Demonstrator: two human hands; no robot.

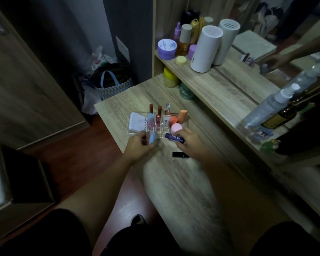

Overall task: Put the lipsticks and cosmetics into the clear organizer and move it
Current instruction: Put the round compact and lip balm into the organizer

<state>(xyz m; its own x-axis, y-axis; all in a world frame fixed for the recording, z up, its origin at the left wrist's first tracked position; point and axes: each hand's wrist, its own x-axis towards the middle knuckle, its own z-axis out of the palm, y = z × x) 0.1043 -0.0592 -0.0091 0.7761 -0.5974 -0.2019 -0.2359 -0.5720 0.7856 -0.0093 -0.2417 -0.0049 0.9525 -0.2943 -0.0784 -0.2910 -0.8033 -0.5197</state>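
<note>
A clear organizer (186, 119) stands on the wooden vanity top, with several lipsticks (158, 118) upright in its slots. A white compact (137, 121) fills its left side, and orange and pink round cosmetics (176, 127) its right. My left hand (139, 145) grips a light blue tube (152, 138) just in front of the organizer's near edge. Beside the pink cosmetic, my right hand (191, 142) holds a dark blue Nivea lip balm (174, 138) lying sideways. A black lipstick (180, 154) lies on the table under my right wrist.
A raised shelf (207, 76) behind the organizer carries a purple jar (167, 48), bottles and a white cylinder (205, 48). A mirror (257, 43) stands at the right, with spray bottles (270, 106) in front. Bags (107, 84) sit on the floor at the left.
</note>
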